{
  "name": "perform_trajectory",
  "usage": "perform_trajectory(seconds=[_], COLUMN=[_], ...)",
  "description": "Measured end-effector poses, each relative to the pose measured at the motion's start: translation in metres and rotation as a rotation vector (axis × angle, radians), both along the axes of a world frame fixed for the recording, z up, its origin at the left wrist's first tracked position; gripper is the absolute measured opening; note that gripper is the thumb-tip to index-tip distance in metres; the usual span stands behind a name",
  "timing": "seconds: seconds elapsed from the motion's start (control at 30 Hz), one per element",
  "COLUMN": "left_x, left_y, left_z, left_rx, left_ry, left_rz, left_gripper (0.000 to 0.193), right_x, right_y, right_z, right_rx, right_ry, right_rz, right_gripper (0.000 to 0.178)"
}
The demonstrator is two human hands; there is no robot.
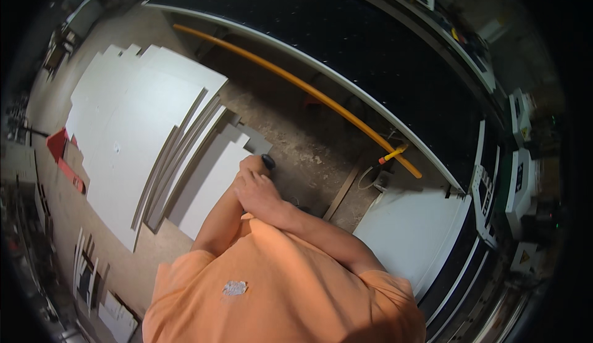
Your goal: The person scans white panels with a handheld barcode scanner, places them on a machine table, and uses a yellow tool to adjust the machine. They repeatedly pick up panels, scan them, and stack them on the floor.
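Note:
My left hand [249, 163] is closed round a black object with a rounded end [268, 161], perhaps a handle; most of it is hidden in the fist. Across my left wrist lies my right hand [259, 193], its fingers resting on the skin and holding no object that I can see. Both forearms cross in front of my orange shirt [284, 281]. Below and left of the hands is a white panel [207, 185], with narrow strips [179, 161] stacked along its left side.
A large stack of white boards [133, 108] stands on the left, beside a red bracket-like piece [65, 158]. Ahead runs a long black-topped machine table [321, 31] with an orange bar [296, 83] along its edge. A yellow air gun [392, 154] hangs near a white surface [411, 225].

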State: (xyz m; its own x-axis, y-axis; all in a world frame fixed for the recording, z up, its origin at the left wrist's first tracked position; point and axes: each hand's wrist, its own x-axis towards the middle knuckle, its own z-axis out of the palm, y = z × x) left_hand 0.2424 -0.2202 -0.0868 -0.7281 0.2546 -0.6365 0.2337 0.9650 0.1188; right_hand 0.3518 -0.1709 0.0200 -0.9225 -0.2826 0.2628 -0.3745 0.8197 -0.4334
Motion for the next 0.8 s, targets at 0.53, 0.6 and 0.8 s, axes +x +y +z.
perform_trajectory(seconds=[0.53,0.6,0.8], left_x=[0.031,0.043,0.104], left_y=[-0.203,-0.214,-0.283], left_z=[-0.042,-0.039,0.012], left_rx=[0.055,0.09,0.387], left_ry=[0.106,0.195,0.274], left_rz=[0.503,0.519,0.484], left_gripper=[0.046,0.055,0.051], right_x=[0.089,0.088,0.035], right_y=[0.119,0.123,0.033], right_z=[-0.155,-0.158,-0.119], right_rx=[0.013,0.054,0.109], right_ry=[-0.839,-0.828,-0.672], right_rz=[-0.16,-0.164,-0.24], right_gripper=[0.031,0.035,0.031])
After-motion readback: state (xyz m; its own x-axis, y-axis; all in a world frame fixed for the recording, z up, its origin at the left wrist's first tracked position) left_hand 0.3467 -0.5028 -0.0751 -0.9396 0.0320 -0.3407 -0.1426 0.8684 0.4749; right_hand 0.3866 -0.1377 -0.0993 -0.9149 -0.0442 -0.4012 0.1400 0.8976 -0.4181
